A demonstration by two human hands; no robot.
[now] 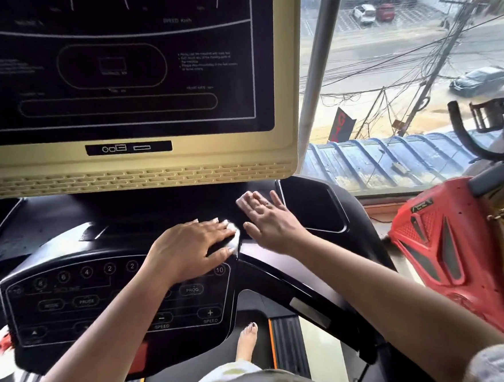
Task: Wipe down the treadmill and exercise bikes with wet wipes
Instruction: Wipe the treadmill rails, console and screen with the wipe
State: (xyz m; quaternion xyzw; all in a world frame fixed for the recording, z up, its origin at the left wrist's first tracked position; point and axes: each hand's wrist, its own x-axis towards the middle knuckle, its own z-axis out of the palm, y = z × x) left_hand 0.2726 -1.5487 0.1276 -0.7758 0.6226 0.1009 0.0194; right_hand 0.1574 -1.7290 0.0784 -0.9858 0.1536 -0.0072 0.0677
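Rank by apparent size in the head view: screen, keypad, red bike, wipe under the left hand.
1. Screen, largest by far.
2-3. Keypad and red bike: look alike; bike cropped, keypad partly under an arm, so unranked.
4. Wipe, smallest, mostly hidden under the left hand.

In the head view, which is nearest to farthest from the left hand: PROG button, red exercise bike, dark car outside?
1. PROG button, just below the left hand.
2. red exercise bike, off to the right.
3. dark car, outside on the street.
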